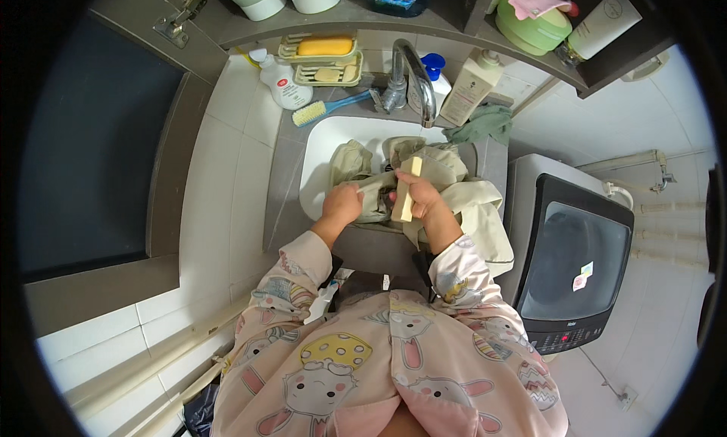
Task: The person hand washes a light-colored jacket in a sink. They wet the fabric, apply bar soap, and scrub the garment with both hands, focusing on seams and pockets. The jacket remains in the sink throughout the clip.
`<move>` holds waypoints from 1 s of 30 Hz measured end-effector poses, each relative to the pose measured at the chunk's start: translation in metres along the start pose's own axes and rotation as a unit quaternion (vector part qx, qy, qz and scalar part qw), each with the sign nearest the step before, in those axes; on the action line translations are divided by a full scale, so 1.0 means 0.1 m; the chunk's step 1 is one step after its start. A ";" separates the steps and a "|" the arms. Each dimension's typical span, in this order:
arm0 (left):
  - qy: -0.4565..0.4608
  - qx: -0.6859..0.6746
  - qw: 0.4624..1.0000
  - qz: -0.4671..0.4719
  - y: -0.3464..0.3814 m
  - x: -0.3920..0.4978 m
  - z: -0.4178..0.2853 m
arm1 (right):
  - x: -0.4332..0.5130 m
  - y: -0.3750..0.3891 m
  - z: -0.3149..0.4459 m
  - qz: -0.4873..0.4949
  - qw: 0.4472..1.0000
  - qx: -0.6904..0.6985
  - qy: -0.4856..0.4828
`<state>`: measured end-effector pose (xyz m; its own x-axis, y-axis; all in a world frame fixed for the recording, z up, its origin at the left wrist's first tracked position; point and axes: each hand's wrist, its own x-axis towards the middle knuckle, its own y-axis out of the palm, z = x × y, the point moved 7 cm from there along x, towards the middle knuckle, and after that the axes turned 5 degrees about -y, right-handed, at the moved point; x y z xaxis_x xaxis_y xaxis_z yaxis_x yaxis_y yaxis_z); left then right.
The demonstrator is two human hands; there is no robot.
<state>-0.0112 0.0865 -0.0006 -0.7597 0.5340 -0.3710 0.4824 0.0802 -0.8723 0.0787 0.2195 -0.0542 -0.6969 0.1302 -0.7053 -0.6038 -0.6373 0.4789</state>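
Note:
My left hand [343, 203] is closed on the edge of a khaki cloth garment [375, 188] bunched in the white washbasin [316, 153]. Close by on the right, my right hand [421, 194] grips a long pale-yellow bar of soap [408, 190], held over the cloth. Part of the fabric [483, 227] hangs over the basin's front right edge. The chrome faucet [417, 76] curves above the basin's back. Folds of cloth hide some of my right fingers.
Behind the basin lie a blue-handled scrub brush [329, 106], soap dishes [359, 73], a white bottle [282, 82], pump bottles [472, 87] and a green cloth [483, 124]. A shelf [352, 25] overhangs the back. At right stands a washing machine [585, 255]; at left, a cabinet door [164, 164].

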 end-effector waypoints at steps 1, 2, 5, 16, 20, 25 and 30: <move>0.060 -0.058 0.994 -0.068 -0.11 -0.10 -0.08 | 0.00 0.03 -0.06 0.012 1.000 -0.013 0.021; 0.116 -0.116 0.979 -0.124 -0.21 -0.21 -0.14 | 0.01 0.06 -0.12 0.010 0.999 -0.013 0.046; 0.259 -0.209 0.930 -0.156 -0.32 -0.62 -0.37 | -0.03 0.18 -0.13 0.051 0.998 -0.001 0.048; -0.015 -0.602 0.794 -0.079 -0.44 -0.77 0.22 | -0.61 0.37 0.55 0.265 0.954 0.129 -0.060; 0.095 -0.525 0.839 -0.108 -0.63 -0.43 -0.08 | -0.63 0.29 0.54 0.264 0.954 0.105 -0.099; 0.092 -0.489 0.865 -0.067 -1.03 -0.13 -0.18 | -0.62 0.07 0.67 0.220 0.932 0.207 -0.200; 0.176 -0.440 0.880 0.005 -1.61 -0.08 -0.20 | -0.80 0.00 0.79 0.158 0.938 0.198 -0.238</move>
<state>-0.0741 0.0859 0.1495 -0.6465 0.7534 -0.1203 0.7567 0.6132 -0.2266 0.1042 0.2692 0.0436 -0.9019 0.3670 -0.2279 -0.3693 -0.3813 0.8475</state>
